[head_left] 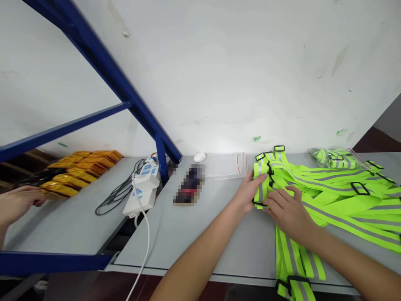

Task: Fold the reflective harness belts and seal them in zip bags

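Both hands are at a folded, neon-yellow reflective strap (260,184) with a grey stripe and black buckles. My left hand (247,190) is closed on its left side, thumb on top. My right hand (286,209) grips its lower right corner with bent fingers. To the right spreads a pile of loose reflective straps (335,205), some hanging over the front edge of the table (219,242). A clear plastic bag (222,165) lies flat behind my left hand. Another clear bag with rolled straps inside (336,159) sits at the back right.
Left of my hands are a blurred-out dark item (189,186) and a white oval object (199,157). Power strips (142,190) with cables lie by a blue metal frame (125,92). At far left, another person's hand (20,205) touches yellow packets (72,177).
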Motion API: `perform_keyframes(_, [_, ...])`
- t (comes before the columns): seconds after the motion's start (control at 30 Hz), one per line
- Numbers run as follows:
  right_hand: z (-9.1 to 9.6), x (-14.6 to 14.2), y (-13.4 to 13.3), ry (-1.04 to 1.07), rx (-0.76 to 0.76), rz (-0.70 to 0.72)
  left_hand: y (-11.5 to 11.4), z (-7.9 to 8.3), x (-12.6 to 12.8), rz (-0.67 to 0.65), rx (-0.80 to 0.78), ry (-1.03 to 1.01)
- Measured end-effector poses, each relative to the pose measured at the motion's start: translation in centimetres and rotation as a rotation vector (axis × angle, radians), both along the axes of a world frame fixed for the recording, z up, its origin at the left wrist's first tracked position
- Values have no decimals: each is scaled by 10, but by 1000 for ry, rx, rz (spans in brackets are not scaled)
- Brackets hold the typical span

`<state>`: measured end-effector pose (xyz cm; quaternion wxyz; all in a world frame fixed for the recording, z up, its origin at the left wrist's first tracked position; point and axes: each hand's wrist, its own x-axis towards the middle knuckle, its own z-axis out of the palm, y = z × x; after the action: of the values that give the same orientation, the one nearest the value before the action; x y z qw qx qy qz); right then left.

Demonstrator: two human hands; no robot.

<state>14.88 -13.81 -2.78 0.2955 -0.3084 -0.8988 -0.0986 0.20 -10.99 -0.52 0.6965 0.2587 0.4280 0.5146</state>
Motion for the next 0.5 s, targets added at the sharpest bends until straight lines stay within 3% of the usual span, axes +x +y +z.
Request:
perform_keyframes(0.2, [3, -3, -2, 65, -101, -26, 3, 2, -6, 17, 240, 209])
perform_keyframes(0.33, [12, 7, 3, 152, -197, -62, 5, 8, -16, -84, 307, 249])
perform_keyframes(0.5, [27, 37, 32, 381, -293, -145, 1, 19, -25, -200, 338, 243])
